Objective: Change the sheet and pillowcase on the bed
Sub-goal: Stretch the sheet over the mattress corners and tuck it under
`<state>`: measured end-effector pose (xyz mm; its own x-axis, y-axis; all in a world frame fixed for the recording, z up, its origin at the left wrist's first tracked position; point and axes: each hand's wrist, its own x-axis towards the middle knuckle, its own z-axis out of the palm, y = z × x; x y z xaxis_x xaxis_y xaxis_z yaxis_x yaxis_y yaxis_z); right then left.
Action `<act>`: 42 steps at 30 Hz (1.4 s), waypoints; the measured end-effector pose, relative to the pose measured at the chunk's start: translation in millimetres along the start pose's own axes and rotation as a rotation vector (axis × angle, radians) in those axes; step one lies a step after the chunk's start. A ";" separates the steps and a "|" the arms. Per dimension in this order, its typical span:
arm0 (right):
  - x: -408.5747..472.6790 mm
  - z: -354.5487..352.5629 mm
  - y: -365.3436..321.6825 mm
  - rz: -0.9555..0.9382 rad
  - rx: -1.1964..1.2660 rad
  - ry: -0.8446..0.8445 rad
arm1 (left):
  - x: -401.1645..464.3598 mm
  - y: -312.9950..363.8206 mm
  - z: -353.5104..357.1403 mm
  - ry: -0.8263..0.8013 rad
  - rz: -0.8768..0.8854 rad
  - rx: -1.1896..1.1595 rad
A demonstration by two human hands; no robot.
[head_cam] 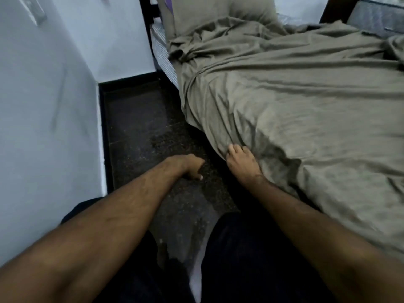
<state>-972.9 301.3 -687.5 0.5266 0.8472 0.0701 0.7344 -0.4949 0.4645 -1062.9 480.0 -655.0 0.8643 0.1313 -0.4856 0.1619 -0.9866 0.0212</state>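
I take the bed [166,62] as my landmark. It fills the right of the head view, and the grey-green sheet [295,110] lies rumpled across its top and hangs over its near side toward the dark floor [135,127]. At the head of the bed, the pillow [209,12] leans upright in a case of the same colour, with a little purple showing at its edge. Near the pillow the sheet is bunched and the patterned mattress side is bare. A pale wall [43,106] runs opposite the bed, leaving only a narrow strip of floor between, and I am crouched in it.

My right hand [240,160] is against the hanging edge of the sheet, fingers curled into the cloth at the bed's lower side; I judge it is gripping a fold. My left hand [188,167] hangs over the floor beside the bed, fingers loosely bent and holding nothing.

The step looks like tucking or drawing this side. To do it well, I would pull the cloth taut along the edge before pushing it under, working toward the pillow. The wall leaves little elbow room, so short moves suit.
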 end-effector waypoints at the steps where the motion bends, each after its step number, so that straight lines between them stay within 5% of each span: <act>1: 6.4 1.2 3.7 -0.038 -0.031 0.007 | 10.5 1.9 -4.6 0.026 0.032 -0.049; 5: 22.1 -5.0 2.2 -0.051 0.043 0.042 | 48.1 -7.7 -0.5 0.310 0.080 -0.201; 9: 29.1 -1.0 -17.6 -0.024 0.168 0.115 | 80.6 -28.5 -1.9 0.296 0.196 -0.297; 11: 26.6 -3.8 -32.6 0.000 0.206 0.014 | 93.4 -36.3 -5.7 0.427 0.167 -0.410; 15: 54.5 -19.6 -31.4 0.114 0.109 -0.106 | 108.1 -37.9 -3.2 0.351 0.241 -0.487; 24: 122.5 -35.4 -24.2 0.228 0.441 -0.540 | 145.7 -57.8 10.9 0.302 0.404 -0.053; 33: 100.6 8.5 -76.7 0.572 0.594 -0.546 | 164.1 -80.3 25.0 0.605 0.488 0.079; 36: 107.7 13.2 -76.9 0.639 0.557 -0.418 | 168.4 -78.9 27.5 0.663 0.480 0.102; 42: 115.9 31.7 -80.7 0.673 0.547 -0.431 | 178.4 -75.6 27.6 0.830 0.427 0.124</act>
<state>-957.5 433.3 -744.8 0.9417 0.2640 -0.2087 0.2621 -0.9643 -0.0373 -934.2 575.3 -767.4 0.9096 -0.2640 0.3209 -0.2577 -0.9642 -0.0630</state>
